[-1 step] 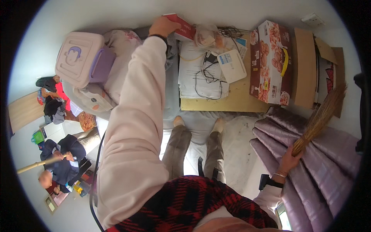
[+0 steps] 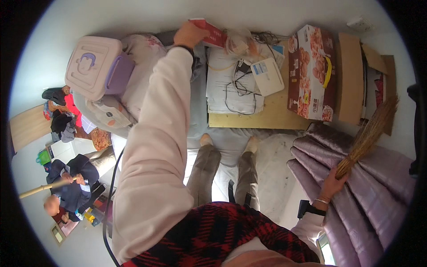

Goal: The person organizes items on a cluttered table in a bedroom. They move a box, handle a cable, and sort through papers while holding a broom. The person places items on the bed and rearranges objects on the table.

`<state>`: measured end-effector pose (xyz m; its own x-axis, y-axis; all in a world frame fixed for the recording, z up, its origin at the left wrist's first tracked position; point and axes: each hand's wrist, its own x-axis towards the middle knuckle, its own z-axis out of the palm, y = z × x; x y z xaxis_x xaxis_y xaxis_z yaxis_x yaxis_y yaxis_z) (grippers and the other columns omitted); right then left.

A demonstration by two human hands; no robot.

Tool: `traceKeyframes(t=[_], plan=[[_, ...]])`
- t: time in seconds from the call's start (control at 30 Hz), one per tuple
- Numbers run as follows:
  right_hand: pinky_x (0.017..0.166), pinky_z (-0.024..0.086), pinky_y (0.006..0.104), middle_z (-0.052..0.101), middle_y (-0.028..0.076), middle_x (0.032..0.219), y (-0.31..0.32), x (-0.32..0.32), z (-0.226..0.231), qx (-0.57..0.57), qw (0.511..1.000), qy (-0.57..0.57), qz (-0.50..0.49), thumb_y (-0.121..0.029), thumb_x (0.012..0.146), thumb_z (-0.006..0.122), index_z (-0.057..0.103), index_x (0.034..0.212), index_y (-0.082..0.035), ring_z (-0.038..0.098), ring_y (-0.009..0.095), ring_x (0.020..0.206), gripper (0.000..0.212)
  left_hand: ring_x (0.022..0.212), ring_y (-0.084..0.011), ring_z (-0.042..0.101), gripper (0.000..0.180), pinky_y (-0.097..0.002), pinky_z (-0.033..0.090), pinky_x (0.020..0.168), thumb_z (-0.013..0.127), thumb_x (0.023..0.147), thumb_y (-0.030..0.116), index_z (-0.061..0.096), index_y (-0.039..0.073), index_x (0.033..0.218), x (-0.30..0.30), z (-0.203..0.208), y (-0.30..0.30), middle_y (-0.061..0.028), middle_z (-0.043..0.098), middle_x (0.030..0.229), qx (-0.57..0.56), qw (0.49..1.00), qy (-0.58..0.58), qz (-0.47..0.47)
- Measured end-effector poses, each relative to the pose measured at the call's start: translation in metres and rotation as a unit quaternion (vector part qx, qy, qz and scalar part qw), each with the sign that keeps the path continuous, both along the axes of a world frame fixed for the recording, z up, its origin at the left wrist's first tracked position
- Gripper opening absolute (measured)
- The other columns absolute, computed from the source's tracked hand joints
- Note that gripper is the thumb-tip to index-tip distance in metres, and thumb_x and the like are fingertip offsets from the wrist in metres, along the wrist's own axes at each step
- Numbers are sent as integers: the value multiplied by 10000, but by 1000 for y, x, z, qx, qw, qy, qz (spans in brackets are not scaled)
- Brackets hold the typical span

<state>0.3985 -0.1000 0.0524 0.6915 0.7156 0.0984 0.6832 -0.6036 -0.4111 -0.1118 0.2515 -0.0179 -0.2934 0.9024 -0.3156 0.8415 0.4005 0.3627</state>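
Stretched out toward the wall, my left hand (image 2: 190, 34) has its fingers closed on a red box (image 2: 215, 35) by the back edge of the wooden board (image 2: 284, 109). A clear plastic bag (image 2: 239, 42) lies right beside that box. At the right, my right hand (image 2: 332, 183) grips a straw hand broom (image 2: 371, 131) at its narrow end. The broom's bristles point up and away, above the folded purple padded mat (image 2: 347, 191).
The board holds papers (image 2: 220, 84), a white router (image 2: 267, 76) and dark cables (image 2: 240, 84). A brown printed carton (image 2: 311, 71) and an open cardboard box (image 2: 351, 78) stand right. A lidded purple storage box (image 2: 93, 66) is left. Another person (image 2: 73, 182) holds a pole.
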Motion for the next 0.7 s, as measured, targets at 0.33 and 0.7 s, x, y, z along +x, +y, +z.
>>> traceKeyframes(t=[0.33, 0.7], plan=[[866, 420, 346, 501, 188, 1186, 5, -46, 9, -52, 991, 96, 75, -191, 764, 641, 351, 1287, -33, 527, 282, 1041, 619, 793, -308, 587, 654, -372, 482, 664, 786, 541, 333, 470, 48, 1038, 28, 23, -151, -144, 581, 895, 209, 978, 18, -15], [707, 476, 382, 587, 151, 1036, 88, -175, 25, -213, 785, 198, 547, -201, 697, 651, 390, 1279, -148, 592, 307, 867, 641, 707, -309, 588, 627, -371, 486, 579, 732, 555, 299, 428, 87, 1060, 33, 73, -236, -101, 563, 891, 243, 968, -38, -54]])
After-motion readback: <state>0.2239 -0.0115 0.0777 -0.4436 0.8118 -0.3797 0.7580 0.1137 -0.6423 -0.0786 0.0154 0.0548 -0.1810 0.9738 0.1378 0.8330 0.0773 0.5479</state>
